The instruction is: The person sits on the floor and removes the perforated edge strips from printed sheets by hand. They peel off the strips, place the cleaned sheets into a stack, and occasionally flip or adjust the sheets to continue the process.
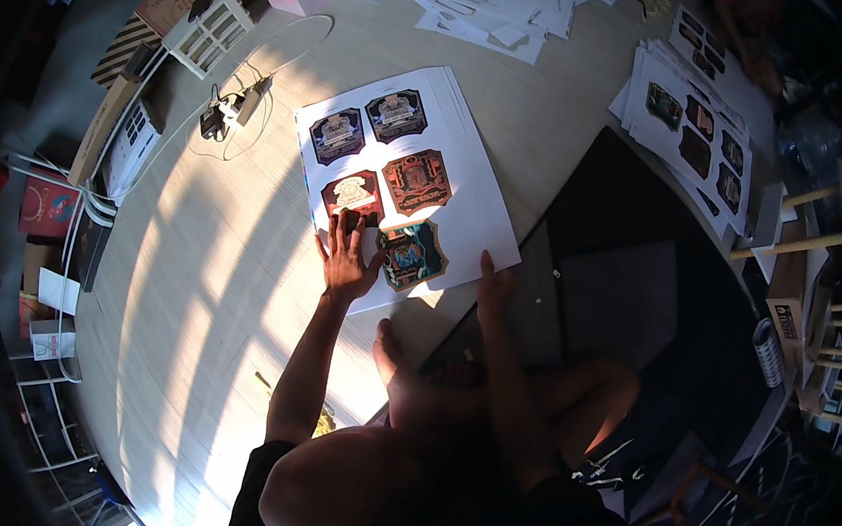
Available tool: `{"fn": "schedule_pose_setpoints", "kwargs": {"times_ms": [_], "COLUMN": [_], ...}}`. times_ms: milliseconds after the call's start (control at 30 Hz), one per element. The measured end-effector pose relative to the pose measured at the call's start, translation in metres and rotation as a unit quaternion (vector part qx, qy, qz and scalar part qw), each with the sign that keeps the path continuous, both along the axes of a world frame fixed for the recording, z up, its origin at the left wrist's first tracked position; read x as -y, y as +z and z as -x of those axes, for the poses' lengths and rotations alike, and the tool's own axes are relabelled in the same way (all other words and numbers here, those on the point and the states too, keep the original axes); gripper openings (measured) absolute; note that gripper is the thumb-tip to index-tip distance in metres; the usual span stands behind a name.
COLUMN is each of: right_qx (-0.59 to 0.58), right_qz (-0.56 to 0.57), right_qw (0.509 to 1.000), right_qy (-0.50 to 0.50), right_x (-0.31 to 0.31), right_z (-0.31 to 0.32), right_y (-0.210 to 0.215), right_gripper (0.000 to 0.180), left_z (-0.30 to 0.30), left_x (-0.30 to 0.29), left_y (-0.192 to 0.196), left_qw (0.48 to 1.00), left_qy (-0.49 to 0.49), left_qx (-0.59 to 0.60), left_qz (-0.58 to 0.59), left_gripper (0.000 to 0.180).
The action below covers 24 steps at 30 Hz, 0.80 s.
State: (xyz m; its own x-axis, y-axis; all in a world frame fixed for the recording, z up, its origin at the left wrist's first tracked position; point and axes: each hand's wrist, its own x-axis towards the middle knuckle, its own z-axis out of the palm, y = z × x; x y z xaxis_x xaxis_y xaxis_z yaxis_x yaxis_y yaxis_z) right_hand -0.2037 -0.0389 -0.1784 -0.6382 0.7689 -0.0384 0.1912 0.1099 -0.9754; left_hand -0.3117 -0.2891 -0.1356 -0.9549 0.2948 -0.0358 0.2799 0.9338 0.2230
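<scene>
A white printed sheet point(467, 183) lies on the pale wooden floor, topmost of a small stack. It shows several dark ornate label shapes in blue, red and teal. My left hand point(347, 257) lies flat on the sheet's near left part, fingers spread, covering the lower edge of a red label point(352, 191). My right hand point(494, 284) rests at the sheet's near right edge, fingers together, on the paper's border. Neither hand holds anything. My bare foot point(389, 354) sits just below the sheet.
A dark mat point(627, 279) lies right of the sheet. Another stack of printed sheets point(694, 126) lies at the upper right, and loose white paper cut-outs point(500, 7) at the top. A power strip with cable point(230, 110) and a white rack point(207, 29) lie upper left.
</scene>
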Motion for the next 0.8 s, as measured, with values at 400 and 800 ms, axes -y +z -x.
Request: {"fn": "schedule_pose_setpoints", "kwargs": {"times_ms": [400,800], "right_qx": [-0.188,0.01], "right_qz": [0.539,-0.101], "right_qw": [0.821,0.992], "right_qy": [0.011,0.078], "right_x": [0.006,0.016], "right_z": [-0.002,0.006], "right_y": [0.021,0.016], "right_gripper": [0.039,0.033], "left_z": [-0.015,-0.015], "left_x": [-0.052,-0.053], "left_y": [-0.006,-0.01], "left_qw": [0.999,0.998], "left_qy": [-0.021,-0.014], "left_qx": [-0.007,-0.009], "left_qz": [0.039,0.064], "left_gripper": [0.081,0.08]}}
